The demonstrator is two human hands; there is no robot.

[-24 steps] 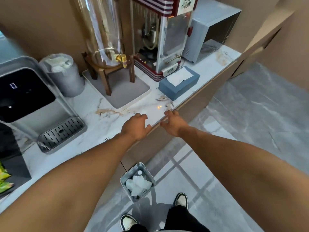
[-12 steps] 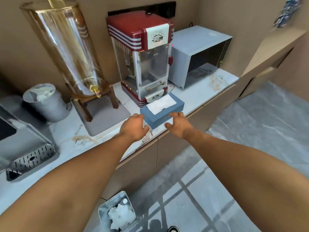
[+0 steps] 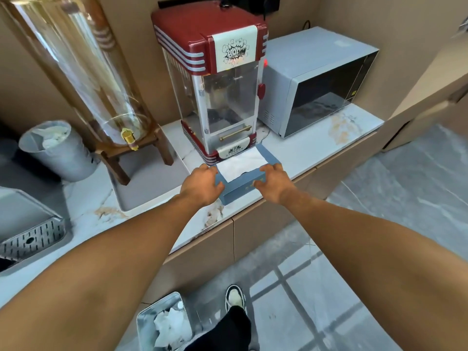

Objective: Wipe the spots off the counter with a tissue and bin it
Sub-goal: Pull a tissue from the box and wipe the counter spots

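Note:
A blue tissue box (image 3: pixel 240 184) with a white tissue (image 3: pixel 239 163) showing on top sits at the counter's front edge, in front of the popcorn machine. My left hand (image 3: pixel 202 184) rests on the box's left end, fingers curled over it. My right hand (image 3: pixel 273 182) lies on its right front corner, fingers spread. Neither hand grips a tissue. Brown spots mark the white marble counter: one (image 3: pixel 107 212) left of the grey mat, one (image 3: pixel 215 214) just below my left hand, one (image 3: pixel 342 129) in front of the microwave. A metal bin (image 3: pixel 149 323) with crumpled tissues stands on the floor.
Along the wall stand a red popcorn machine (image 3: pixel 215 97), a grey microwave (image 3: pixel 316 82), a glass drink dispenser (image 3: pixel 96 79) on a wooden stand over a grey mat (image 3: pixel 152 183), a grey cup (image 3: pixel 58 150) and a machine with a drip tray (image 3: pixel 30 236). My shoe (image 3: pixel 235 297) is beside the bin.
The view has lifted and moved closer to the counter. Both hands went forward from the counter edge onto the two ends of the tissue box.

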